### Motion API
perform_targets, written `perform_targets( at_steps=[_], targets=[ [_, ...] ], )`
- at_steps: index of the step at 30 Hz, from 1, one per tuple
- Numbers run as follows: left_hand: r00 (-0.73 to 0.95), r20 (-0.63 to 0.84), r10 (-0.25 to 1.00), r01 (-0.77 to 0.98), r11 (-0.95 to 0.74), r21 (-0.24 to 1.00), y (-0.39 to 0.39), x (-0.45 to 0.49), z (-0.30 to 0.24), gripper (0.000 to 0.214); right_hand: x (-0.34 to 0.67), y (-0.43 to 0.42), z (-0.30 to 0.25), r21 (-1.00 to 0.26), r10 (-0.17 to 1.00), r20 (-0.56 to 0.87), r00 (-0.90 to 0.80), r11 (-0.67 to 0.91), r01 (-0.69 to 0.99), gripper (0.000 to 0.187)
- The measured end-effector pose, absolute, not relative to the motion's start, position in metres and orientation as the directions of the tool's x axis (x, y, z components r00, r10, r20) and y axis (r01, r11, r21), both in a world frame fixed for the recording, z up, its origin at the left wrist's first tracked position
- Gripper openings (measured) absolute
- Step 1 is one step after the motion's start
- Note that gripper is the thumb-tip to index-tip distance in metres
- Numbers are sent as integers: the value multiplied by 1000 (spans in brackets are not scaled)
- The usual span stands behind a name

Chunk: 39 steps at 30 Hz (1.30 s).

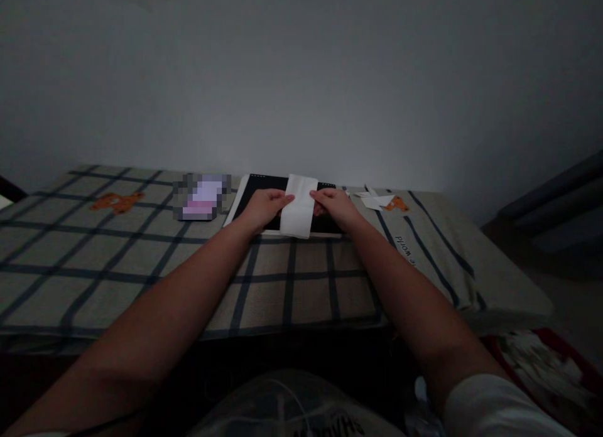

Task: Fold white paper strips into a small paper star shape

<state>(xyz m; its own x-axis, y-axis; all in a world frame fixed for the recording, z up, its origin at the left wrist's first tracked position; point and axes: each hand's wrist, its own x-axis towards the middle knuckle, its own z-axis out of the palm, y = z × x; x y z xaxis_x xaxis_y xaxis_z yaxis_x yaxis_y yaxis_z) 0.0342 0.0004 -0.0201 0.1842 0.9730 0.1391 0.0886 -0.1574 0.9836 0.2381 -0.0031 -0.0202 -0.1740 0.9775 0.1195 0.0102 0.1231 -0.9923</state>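
Note:
A long strip of white paper [298, 214] is held upright between my two hands, its lower end near the front edge of a black notebook [249, 191]. My left hand [264, 210] pinches the strip's left side between thumb and fingers. On the opposite side, my right hand [335, 207] grips the right edge the same way. The notebook lies flat beneath both hands, partly covered by them and by the paper. Whether the strip is folded in layers I cannot tell.
A phone [203, 197] with a lit, blurred screen lies left of the notebook. Folded white paper pieces [375, 201] rest to its right. A checked tablecloth [164, 286] covers the table, which meets a plain wall [292, 79]. Red patterned fabric [541, 368] shows at lower right.

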Motion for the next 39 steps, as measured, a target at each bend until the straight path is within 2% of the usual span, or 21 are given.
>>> perform_targets(
  at_steps=[4, 9, 14, 19, 23, 28, 34, 39],
  targets=[
    [131, 165, 978, 59, -173, 983, 2, 33, -20, 32, 240, -4, -22, -998, 957, 67, -281, 69, -4, 22],
    [200, 66, 978, -20, -64, 998, -1, 33, -16, 38, 241, -3, -21, -996, 980, 75, -187, 84, 41, 17],
    [214, -11, 977, 11, 9, 1000, -1, 32, -13, 23, 243, 0, -21, -996, 990, 81, -114, 85, 35, 12],
    [159, 18, 987, 48, -26, 999, 0, 32, -14, 16, 243, 0, -23, -999, 982, 51, -184, 53, 5, 8],
    [153, -2, 988, 15, 0, 1000, 0, 32, -15, 14, 241, 0, -23, -998, 987, 54, -150, 57, 19, 9],
    [293, -60, 954, 20, 57, 998, 2, 29, -17, 16, 242, 4, -23, -997, 995, 83, -62, 83, 0, 11],
    [223, -36, 974, 64, 23, 998, -1, 31, -12, 14, 243, 6, -24, -994, 993, 110, -42, 110, 0, 11],
    [302, -124, 945, 67, 109, 992, -5, 31, -7, 10, 244, 5, -20, -994, 993, 111, 28, 111, -11, 15]
  ],
)
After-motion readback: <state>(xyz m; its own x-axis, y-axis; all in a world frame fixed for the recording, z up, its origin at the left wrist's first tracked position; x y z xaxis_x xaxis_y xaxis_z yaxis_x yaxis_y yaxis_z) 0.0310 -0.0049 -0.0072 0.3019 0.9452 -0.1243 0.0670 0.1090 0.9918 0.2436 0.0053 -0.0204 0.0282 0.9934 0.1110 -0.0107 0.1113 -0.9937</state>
